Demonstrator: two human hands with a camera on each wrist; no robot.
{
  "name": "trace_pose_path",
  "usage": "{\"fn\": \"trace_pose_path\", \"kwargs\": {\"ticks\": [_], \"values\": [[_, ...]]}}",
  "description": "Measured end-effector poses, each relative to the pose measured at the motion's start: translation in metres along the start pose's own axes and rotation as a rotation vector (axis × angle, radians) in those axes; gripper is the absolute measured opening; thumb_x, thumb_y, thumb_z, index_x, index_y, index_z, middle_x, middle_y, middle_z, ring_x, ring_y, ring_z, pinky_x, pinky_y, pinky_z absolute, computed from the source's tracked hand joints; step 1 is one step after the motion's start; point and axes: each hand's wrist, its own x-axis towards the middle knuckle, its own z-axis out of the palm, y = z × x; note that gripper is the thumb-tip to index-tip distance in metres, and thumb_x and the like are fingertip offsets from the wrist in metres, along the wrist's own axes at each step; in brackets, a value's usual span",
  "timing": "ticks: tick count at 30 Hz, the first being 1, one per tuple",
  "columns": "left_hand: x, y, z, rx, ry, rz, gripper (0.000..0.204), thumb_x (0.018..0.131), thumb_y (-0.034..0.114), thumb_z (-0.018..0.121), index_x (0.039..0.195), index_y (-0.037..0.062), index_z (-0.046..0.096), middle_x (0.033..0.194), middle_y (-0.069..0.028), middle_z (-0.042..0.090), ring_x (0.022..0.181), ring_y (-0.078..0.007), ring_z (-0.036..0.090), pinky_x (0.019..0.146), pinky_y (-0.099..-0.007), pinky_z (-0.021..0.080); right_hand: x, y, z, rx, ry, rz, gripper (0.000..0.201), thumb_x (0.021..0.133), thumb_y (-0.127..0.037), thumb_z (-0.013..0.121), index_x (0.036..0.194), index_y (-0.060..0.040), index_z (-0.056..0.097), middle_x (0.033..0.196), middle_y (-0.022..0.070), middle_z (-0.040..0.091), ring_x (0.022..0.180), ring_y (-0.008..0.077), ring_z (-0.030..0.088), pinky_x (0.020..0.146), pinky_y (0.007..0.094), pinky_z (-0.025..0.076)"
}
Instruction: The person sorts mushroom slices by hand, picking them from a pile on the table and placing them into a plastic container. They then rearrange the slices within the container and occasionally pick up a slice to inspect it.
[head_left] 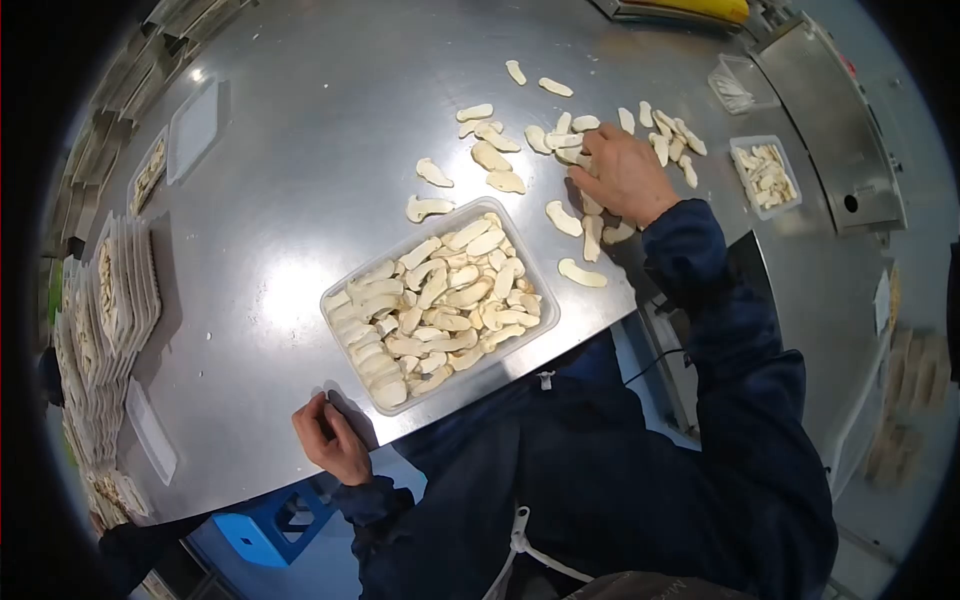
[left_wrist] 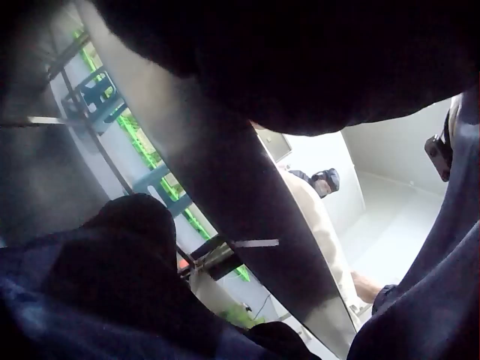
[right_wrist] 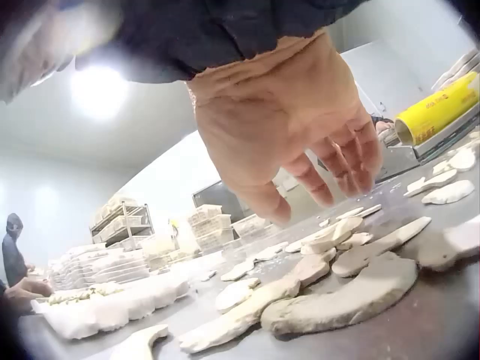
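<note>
My right hand (head_left: 630, 175) reaches over loose mushroom slices (head_left: 592, 238) on the steel table. In the right wrist view, the palm (right_wrist: 281, 124) faces the camera with the fingers bent loosely downward and the thumb apart, nothing between them. Pale, curved slices (right_wrist: 345, 296) lie just beneath. My left hand (head_left: 332, 440) rests loosely curled at the table's front edge, holding nothing. Between the two hands stands a clear plastic tray (head_left: 549, 312) heaped with mushroom slices, laid in a neat overlapping row along its left side. Dark cloth fills much of the left wrist view.
Stacked trays of slices (head_left: 130, 290) stand at the table's left, near an upper-left white lid (head_left: 194, 130). At the right sit a small tray of pieces (head_left: 766, 176) and a steel box (head_left: 830, 120). A yellow roll (head_left: 715, 8) lies at the far edge.
</note>
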Motion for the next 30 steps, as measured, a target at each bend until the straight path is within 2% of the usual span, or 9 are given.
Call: {"fn": "trace_pose_path", "kwargs": {"ticks": [3, 5, 11, 12, 15, 16, 19, 27, 30], "values": [[0.003, 0.004, 0.0, 0.03, 0.008, 0.045, 0.016, 0.092, -0.003, 0.055, 0.106, -0.0053, 0.063, 0.095, -0.0121, 0.057, 0.078, -0.0197, 0.055, 0.067, -0.0282, 0.044, 0.002, 0.005, 0.015, 0.02, 0.047, -0.016, 0.026, 0.084, -0.023, 0.064, 0.09, 0.0024, 0.06, 0.093, 0.0173, 0.06, 0.087, 0.0372, 0.063, 0.077, 0.0453, 0.05], [0.002, 0.002, 0.0, 0.018, 0.01, 0.042, 0.016, 0.092, -0.004, 0.055, 0.106, -0.0053, 0.063, 0.095, -0.0122, 0.057, 0.078, -0.02, 0.055, 0.067, -0.0284, 0.044, 0.002, 0.007, 0.018, 0.04, 0.081, -0.043, 0.023, 0.084, -0.02, 0.062, 0.087, 0.0023, 0.06, 0.09, 0.0174, 0.061, 0.083, 0.037, 0.062, 0.074, 0.0444, 0.05], [0.002, 0.002, 0.002, -0.014, 0.022, 0.047, 0.016, 0.091, -0.004, 0.055, 0.105, -0.0051, 0.063, 0.095, -0.0121, 0.057, 0.078, -0.0203, 0.056, 0.068, -0.0287, 0.045, 0.01, 0.031, -0.001, 0.415, -0.03, 0.181, 0.025, 0.084, -0.021, 0.06, 0.094, 0.0021, 0.065, 0.08, 0.0163, 0.065, 0.074, 0.0368, 0.062, 0.068, 0.0405, 0.049], [0.002, 0.002, 0.002, -0.013, 0.023, 0.047, 0.016, 0.091, -0.004, 0.055, 0.105, -0.0051, 0.063, 0.095, -0.0121, 0.057, 0.079, -0.0201, 0.056, 0.068, -0.0287, 0.046, 0.014, 0.037, -0.006, 0.416, -0.1, 0.205, 0.03, 0.085, -0.022, 0.06, 0.102, 0.0012, 0.066, 0.086, 0.0159, 0.066, 0.081, 0.037, 0.064, 0.072, 0.041, 0.05], [0.001, 0.002, 0.001, 0.001, 0.014, 0.019, 0.016, 0.092, -0.004, 0.055, 0.105, -0.0048, 0.063, 0.096, -0.0117, 0.057, 0.079, -0.02, 0.056, 0.069, -0.0287, 0.046, 0.019, 0.027, -0.004, 0.073, 0.17, 0.069, 0.029, 0.085, -0.023, 0.062, 0.102, -0.0001, 0.066, 0.095, 0.016, 0.065, 0.087, 0.0374, 0.064, 0.076, 0.0427, 0.05], [0.001, 0.002, 0.001, -0.002, 0.018, 0.03, 0.016, 0.092, -0.004, 0.055, 0.105, -0.0047, 0.063, 0.096, -0.0116, 0.057, 0.079, -0.0199, 0.056, 0.069, -0.0287, 0.046, 0.021, 0.014, -0.008, 0.129, 0.216, 0.015, 0.028, 0.085, -0.022, 0.063, 0.103, -0.0011, 0.066, 0.102, 0.0163, 0.064, 0.091, 0.0381, 0.063, 0.08, 0.0439, 0.05], [0.002, 0.002, 0.001, -0.007, 0.024, 0.047, 0.016, 0.092, -0.003, 0.055, 0.105, -0.0042, 0.063, 0.096, -0.0114, 0.057, 0.079, -0.0197, 0.056, 0.069, -0.0286, 0.046, 0.038, -0.015, -0.001, 0.244, 0.106, -0.163, 0.024, 0.083, -0.018, 0.062, 0.101, -0.002, 0.065, 0.102, 0.0165, 0.064, 0.09, 0.0383, 0.063, 0.08, 0.044, 0.05], [0.001, 0.004, 0.002, -0.03, 0.047, 0.019, 0.016, 0.091, -0.003, 0.055, 0.104, -0.0032, 0.065, 0.095, -0.0114, 0.057, 0.077, -0.0198, 0.057, 0.066, -0.0282, 0.046, 0.072, -0.052, 0.022, 0.048, -0.078, -0.122, 0.018, 0.079, -0.009, 0.059, 0.091, 0.0038, 0.062, 0.097, 0.0199, 0.063, 0.091, 0.0396, 0.062, 0.082, 0.0462, 0.049], [0.002, 0.005, 0.002, 0.01, 0.045, 0.019, 0.016, 0.091, -0.003, 0.055, 0.104, -0.0031, 0.065, 0.095, -0.0119, 0.058, 0.076, -0.0205, 0.058, 0.065, -0.0285, 0.046, 0.074, -0.049, 0.03, 0.108, -0.004, -0.138, 0.016, 0.079, -0.009, 0.059, 0.089, 0.0037, 0.061, 0.094, 0.0202, 0.063, 0.089, 0.0401, 0.061, 0.081, 0.0469, 0.049]]}}
